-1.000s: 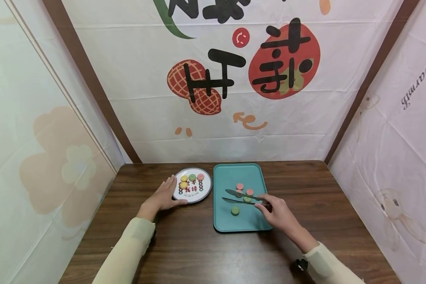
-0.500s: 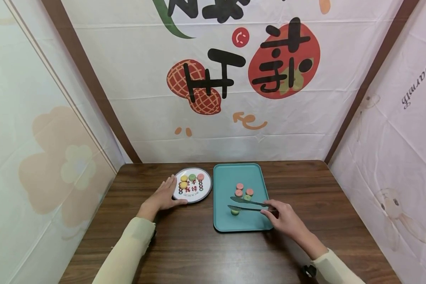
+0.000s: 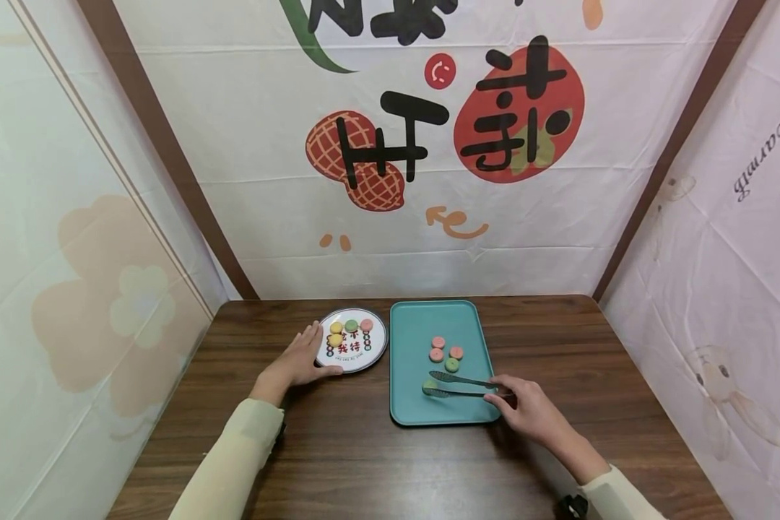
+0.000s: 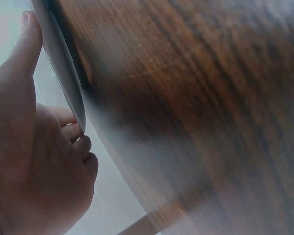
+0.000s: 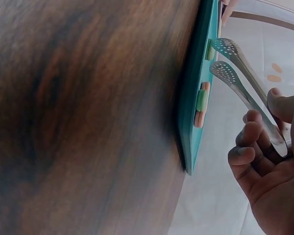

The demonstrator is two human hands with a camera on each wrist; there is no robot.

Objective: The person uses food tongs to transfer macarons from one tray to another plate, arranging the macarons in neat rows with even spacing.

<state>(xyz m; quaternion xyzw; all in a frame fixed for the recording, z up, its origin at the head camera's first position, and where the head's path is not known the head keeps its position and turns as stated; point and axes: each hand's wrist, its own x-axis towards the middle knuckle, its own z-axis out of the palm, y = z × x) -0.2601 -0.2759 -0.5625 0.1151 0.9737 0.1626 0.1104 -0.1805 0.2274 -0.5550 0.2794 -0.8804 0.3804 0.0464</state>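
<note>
My right hand [image 3: 529, 412] holds metal tongs [image 3: 468, 380] with perforated tips, thumb on one arm and fingers on the other. Their spread tips reach a green macaron [image 3: 428, 385] on the teal tray [image 3: 422, 318]; in the right wrist view the macaron [image 5: 210, 49] lies by the tips, contact unclear. Another green macaron [image 3: 451, 365] and pink macarons [image 3: 438, 341] sit farther back on the tray. My left hand [image 3: 299, 357] rests at the left and near rim of a white plate [image 3: 367, 358], which bears yellow macarons [image 3: 335, 339], a green one and a pink one.
Plate and tray stand side by side toward the back of a dark wooden table [image 3: 351, 448]. A printed white cloth [image 3: 266, 238] hangs behind the table, with more cloth panels at both sides.
My right hand has moved the tongs toward me and slightly right, from the rear green macaron to the nearer one. The left hand and the plate stay in place.
</note>
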